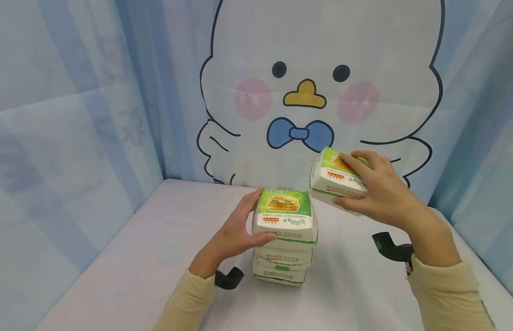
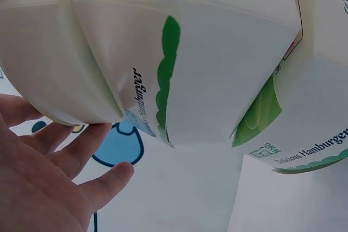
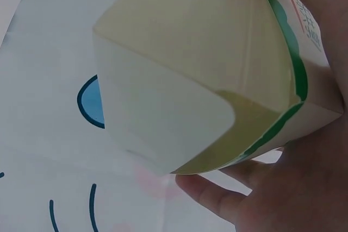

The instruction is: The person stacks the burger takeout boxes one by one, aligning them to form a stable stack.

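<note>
A stack of white and green paper burger boxes stands on the table, with three tiers showing in the head view. My left hand grips the top box from its left side, thumb along the front and fingers toward the back. Beneath it sit a middle box and a bottom box. Up and to the right of the stack, my right hand holds another burger box, tilted and off the table. Its pale underside fills much of the right wrist view, with fingers on its edge.
The white tabletop spreads around the stack. Behind it hangs a curtain printed with a cartoon bird, and blue curtains flank both sides. A black wrist mount sits on each forearm.
</note>
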Motion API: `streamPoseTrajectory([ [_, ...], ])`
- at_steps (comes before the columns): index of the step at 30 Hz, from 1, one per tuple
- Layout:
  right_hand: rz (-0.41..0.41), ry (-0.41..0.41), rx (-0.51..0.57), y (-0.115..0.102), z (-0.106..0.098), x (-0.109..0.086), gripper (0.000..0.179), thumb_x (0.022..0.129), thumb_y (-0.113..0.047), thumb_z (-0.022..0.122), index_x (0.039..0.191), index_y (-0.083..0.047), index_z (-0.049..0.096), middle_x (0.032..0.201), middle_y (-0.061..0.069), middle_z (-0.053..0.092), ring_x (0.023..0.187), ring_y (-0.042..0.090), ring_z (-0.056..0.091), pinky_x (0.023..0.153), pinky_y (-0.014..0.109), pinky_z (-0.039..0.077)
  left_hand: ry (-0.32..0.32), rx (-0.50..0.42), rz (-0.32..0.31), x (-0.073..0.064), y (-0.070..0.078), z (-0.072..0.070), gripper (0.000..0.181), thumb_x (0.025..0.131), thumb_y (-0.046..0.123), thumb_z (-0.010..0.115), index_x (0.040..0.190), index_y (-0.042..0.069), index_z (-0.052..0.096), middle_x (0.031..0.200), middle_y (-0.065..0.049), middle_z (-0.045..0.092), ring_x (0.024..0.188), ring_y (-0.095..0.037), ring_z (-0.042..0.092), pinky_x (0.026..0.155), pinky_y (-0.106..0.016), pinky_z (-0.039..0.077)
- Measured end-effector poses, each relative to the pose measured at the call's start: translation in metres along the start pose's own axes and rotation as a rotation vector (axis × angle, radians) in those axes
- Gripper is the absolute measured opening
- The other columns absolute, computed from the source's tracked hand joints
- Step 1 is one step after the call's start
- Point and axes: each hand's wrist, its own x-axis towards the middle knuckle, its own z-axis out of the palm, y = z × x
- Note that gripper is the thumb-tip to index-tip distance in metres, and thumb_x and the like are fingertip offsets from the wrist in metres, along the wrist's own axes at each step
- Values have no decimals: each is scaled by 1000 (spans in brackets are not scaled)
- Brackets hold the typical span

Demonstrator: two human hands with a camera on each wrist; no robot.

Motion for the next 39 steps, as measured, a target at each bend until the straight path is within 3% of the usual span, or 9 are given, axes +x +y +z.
streamPoseTrajectory([
  [19, -15, -106, 20, -33, -7, 16, 90, 80, -38, 79, 156, -23, 32, 154, 10, 30, 139, 36, 24, 97, 60, 44, -5, 3, 2, 0, 1, -1, 103, 81, 28, 81, 160, 19, 16, 159, 3, 26, 142, -19, 38, 116, -53, 34],
  [39, -126, -170, 50, -57, -2, 25, 87, 79, -41, 81, 153, -27, 38, 152, 2, 37, 136, 30, 33, 91, 47, 49, -8, -13, 56, 1, -1, 0, 99, 83, 25, 80, 159, 24, 17, 159, 3, 26, 141, -18, 37, 115, -52, 36],
])
